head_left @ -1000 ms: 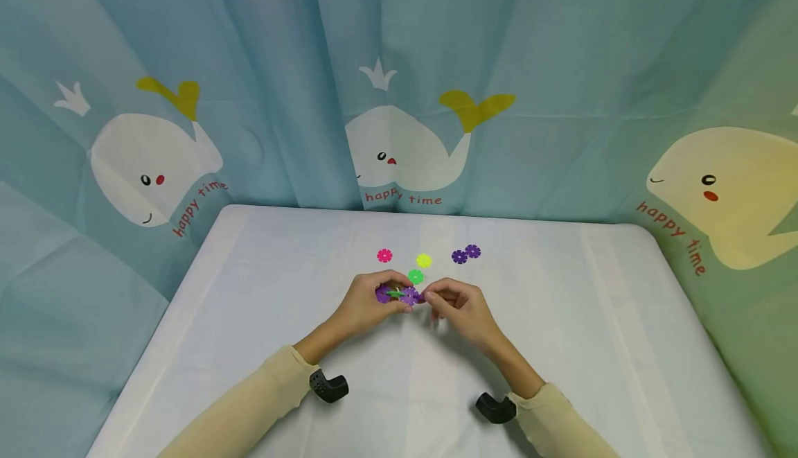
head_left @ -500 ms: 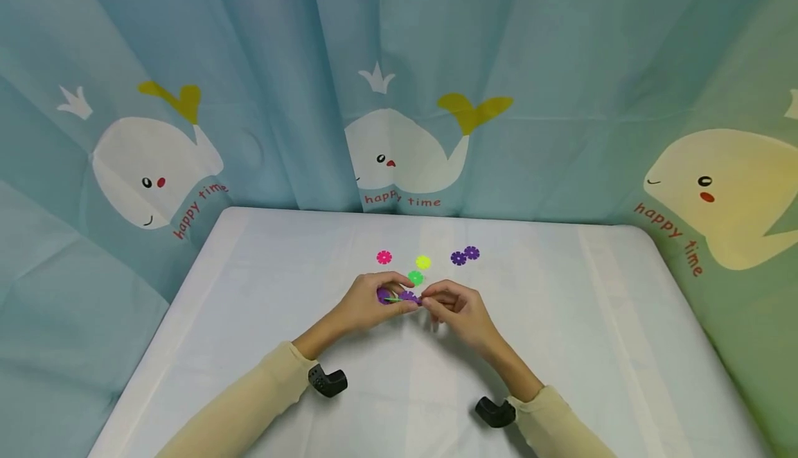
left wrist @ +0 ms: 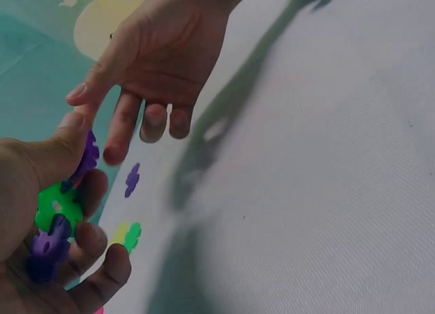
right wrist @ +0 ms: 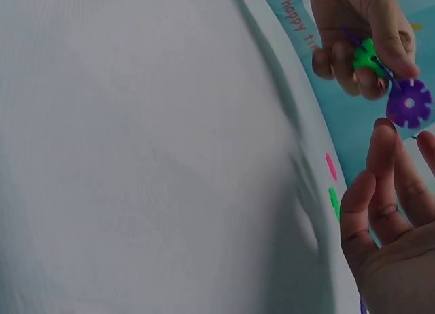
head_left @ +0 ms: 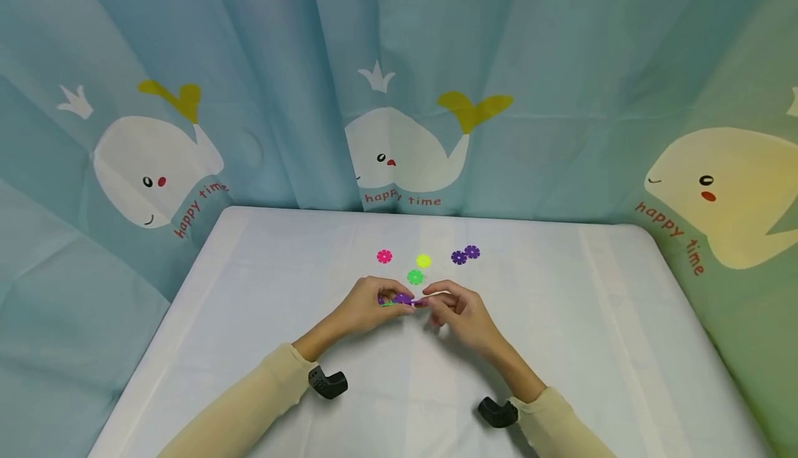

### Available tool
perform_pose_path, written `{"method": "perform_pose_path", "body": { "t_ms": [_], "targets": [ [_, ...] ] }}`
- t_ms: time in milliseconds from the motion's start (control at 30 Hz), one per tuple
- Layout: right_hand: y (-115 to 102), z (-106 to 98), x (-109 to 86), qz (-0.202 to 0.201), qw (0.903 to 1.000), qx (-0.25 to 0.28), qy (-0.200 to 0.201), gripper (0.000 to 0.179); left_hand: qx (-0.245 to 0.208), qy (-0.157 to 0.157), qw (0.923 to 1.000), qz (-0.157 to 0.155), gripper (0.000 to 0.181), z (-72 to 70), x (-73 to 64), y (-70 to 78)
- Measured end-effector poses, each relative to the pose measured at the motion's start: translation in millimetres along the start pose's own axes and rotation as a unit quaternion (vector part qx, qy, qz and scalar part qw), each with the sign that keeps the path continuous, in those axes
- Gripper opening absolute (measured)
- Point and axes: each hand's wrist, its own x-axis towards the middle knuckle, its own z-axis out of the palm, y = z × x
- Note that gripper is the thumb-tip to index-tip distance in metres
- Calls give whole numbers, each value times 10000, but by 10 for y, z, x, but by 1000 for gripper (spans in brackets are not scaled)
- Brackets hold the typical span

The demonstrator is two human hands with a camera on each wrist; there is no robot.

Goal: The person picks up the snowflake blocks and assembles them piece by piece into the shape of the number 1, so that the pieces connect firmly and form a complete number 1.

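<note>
My left hand (head_left: 368, 309) holds a small joined piece of notched plastic flower discs above the table. In the left wrist view, a green disc (left wrist: 51, 204) sits between purple discs in its curled fingers, with the lower purple disc (left wrist: 46, 249) against the palm side. The left thumb presses near the purple disc (right wrist: 420, 111) at the other end. My right hand (head_left: 460, 312) meets that end disc and pinches its edge with the fingertips. Its other fingers are loosely bent. Fingers partly hide how the discs join.
Loose discs lie on the white table (head_left: 548, 333) beyond the hands: a pink disc (head_left: 384, 256), a yellow disc (head_left: 424, 261), a green disc (head_left: 415, 277) and two touching purple discs (head_left: 459, 258). A blue whale-print curtain (head_left: 274, 98) stands behind the table.
The joined discs have tilted from nearly face-on towards edge-on in the head view. Both hands stay almost in place, and the loose discs have not moved on the table.
</note>
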Motion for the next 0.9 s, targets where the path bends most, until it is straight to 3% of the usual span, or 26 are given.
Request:
{"method": "perform_pose_path", "body": {
  "t_ms": [233,400,500,667,767,900],
  "targets": [
    [-1,-214,12,163,9973,-615,356,26,99,143,9997,-168,21,-10,-15,-37],
    [15,-447,70,111,9869,-1446,702,21,172,279,9991,-286,22,-1,-28,-89],
    [52,-606,121,45,9735,-2072,962,18,175,322,9989,-281,21,-3,-37,-103],
    [130,-879,250,-10,9404,-3093,1415,18,144,363,9988,-281,14,-9,-37,-98],
    [176,-1017,350,80,9225,-3591,1416,25,118,399,9986,-326,11,-8,-38,-87],
    [218,-1139,469,284,9058,-4079,1109,39,78,411,9985,-350,15,1,-41,-80]
  ]
}}
